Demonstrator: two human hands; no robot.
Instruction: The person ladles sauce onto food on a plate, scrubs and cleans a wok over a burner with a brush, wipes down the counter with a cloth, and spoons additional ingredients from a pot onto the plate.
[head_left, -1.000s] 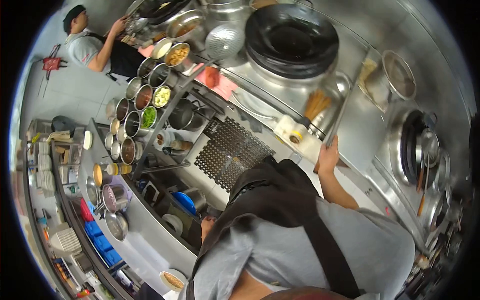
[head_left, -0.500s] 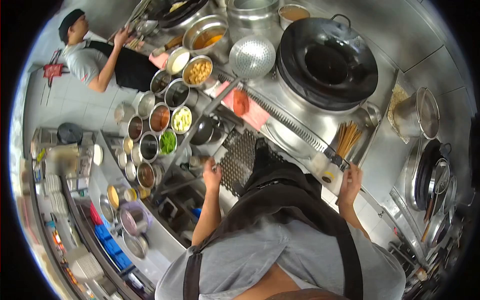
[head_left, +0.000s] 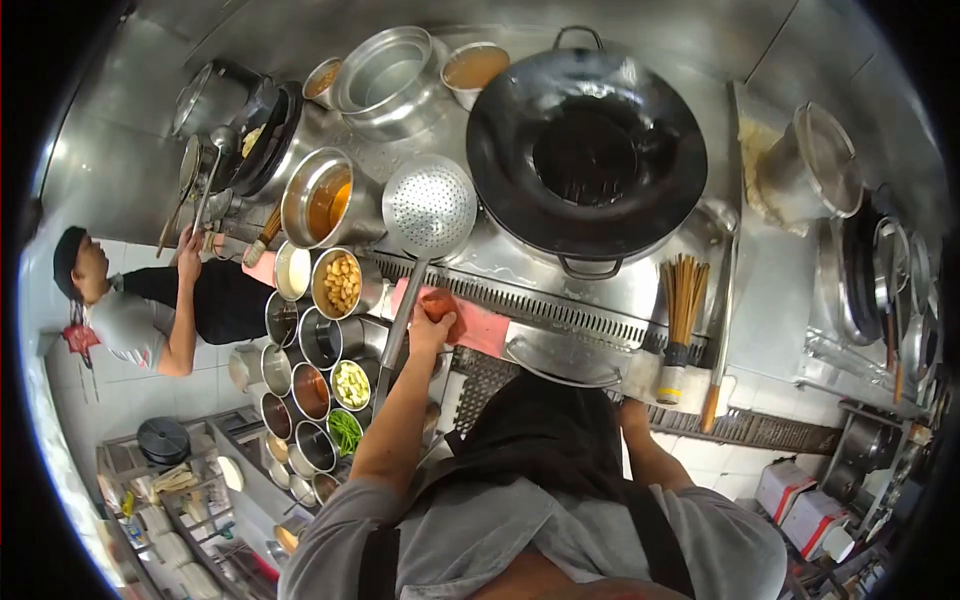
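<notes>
Lump (head_left: 439,301), red, lies on the pink cloth (head_left: 482,328) at the far side of the left hand (head_left: 428,326), whose fingers touch it, though how tightly they close cannot be told. The skimmer's (head_left: 430,205) handle slants just left of that hand with pots (head_left: 371,292) farther left, the grate (head_left: 520,306) and wok (head_left: 587,165) lie beyond it, and to its right bare cloth gives sideways room as far as the steel dish (head_left: 563,354). Well to the right, the right hand (head_left: 632,412) sits at the counter's near edge beside the white pad (head_left: 641,374), its fingers hidden and its grip unreadable.
</notes>
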